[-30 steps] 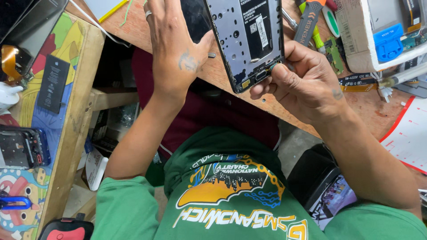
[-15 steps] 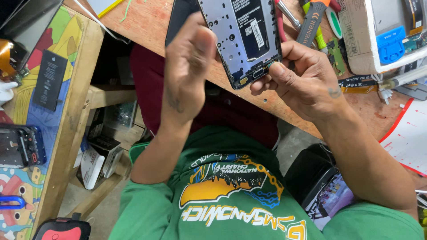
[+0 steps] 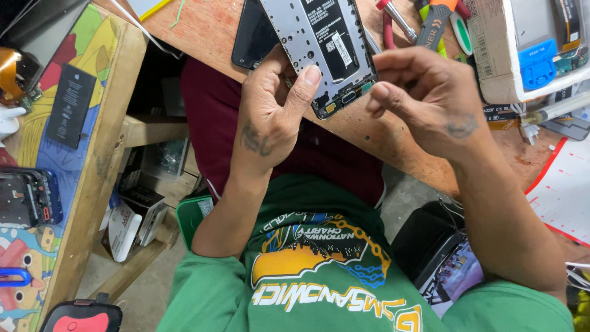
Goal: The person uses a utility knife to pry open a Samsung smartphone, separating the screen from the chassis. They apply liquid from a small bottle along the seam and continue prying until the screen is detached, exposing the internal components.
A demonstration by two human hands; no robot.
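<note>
An opened phone [image 3: 326, 43] with its back cover off shows a grey metal frame and a black battery. It is held tilted above the wooden bench [image 3: 209, 31]. My left hand [image 3: 270, 117] grips its lower left edge, thumb pressed on the frame near the bottom. My right hand [image 3: 430, 98] is beside the phone's lower right corner, fingers curled together; I see nothing in them. A black phone panel [image 3: 252, 37] lies on the bench, partly behind my left hand.
A screwdriver [image 3: 399, 18] and orange-handled pliers [image 3: 433, 24] lie by a white box of parts [image 3: 510, 55]. On the painted side shelf [image 3: 92, 172] at left are a loose black battery [image 3: 69, 114] and a dismantled phone [image 3: 24, 197]. A red-edged sheet [image 3: 562, 197] lies at right.
The phone has passed from my right hand to my left. My left hand, open before, now grips it; my right hand let go and curled its fingers beside the lower corner.
</note>
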